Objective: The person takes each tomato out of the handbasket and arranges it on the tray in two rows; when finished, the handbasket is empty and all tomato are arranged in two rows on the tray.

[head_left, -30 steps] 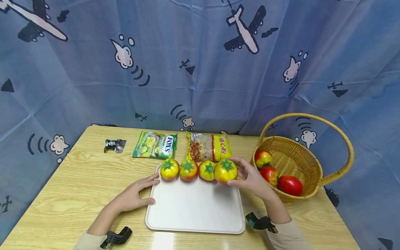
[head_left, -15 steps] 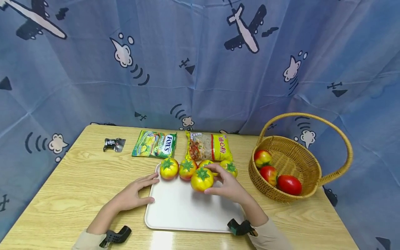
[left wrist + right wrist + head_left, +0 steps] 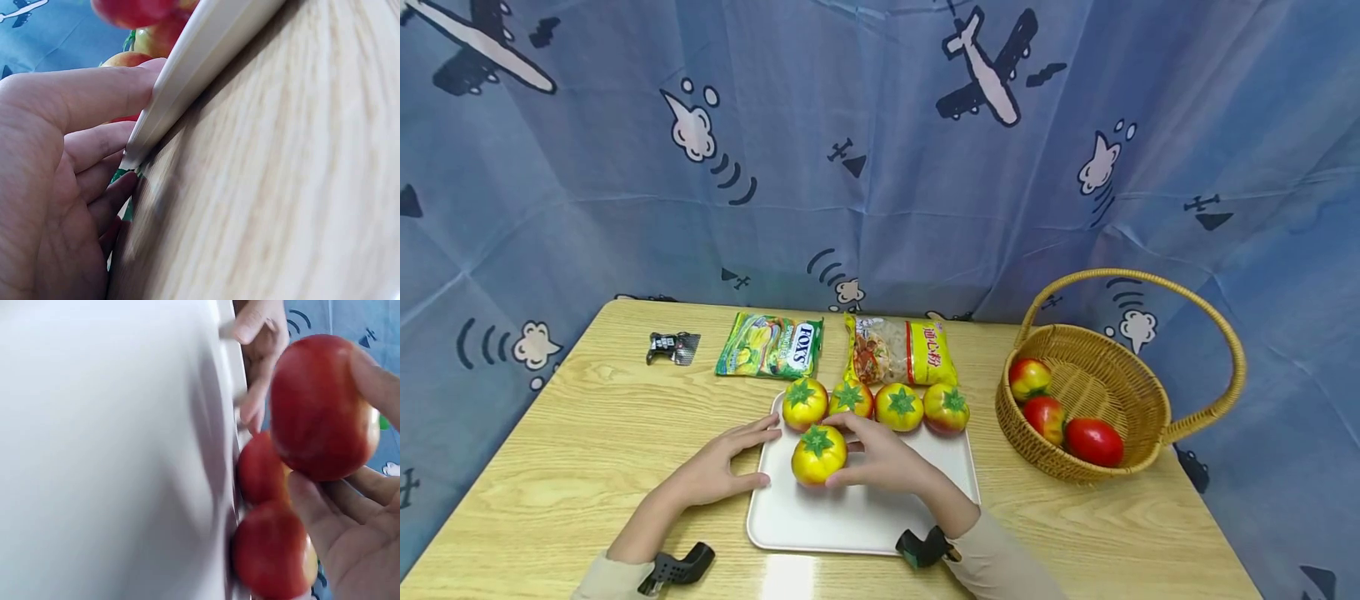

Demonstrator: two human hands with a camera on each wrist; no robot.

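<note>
My right hand (image 3: 880,454) grips a yellow-and-red tomato (image 3: 817,455) with a green star-shaped top, between thumb and fingers. In the right wrist view this tomato (image 3: 322,406) hangs over the white tray (image 3: 125,425), its red underside showing. Along the tray's far edge sit several similar tomatoes in a row, from the leftmost tomato (image 3: 805,405) to the rightmost tomato (image 3: 946,408). My left hand (image 3: 722,471) rests at the tray's left edge, fingers loosely extended. Thumb and fingertips meet the tray rim (image 3: 181,75) in the left wrist view.
A wicker basket (image 3: 1138,417) with a tall handle stands at the right, holding red and yellow-red fruit (image 3: 1093,442). Behind the tray lie a green FOX'S bag (image 3: 771,346) and a yellow pasta bag (image 3: 898,350). A small black packet (image 3: 672,347) lies farther left.
My right hand has let go of a tomato at the row's right end? The gripped tomato has moved left and nearer, from the row's right end to the tray's left part. My left hand stays put.
</note>
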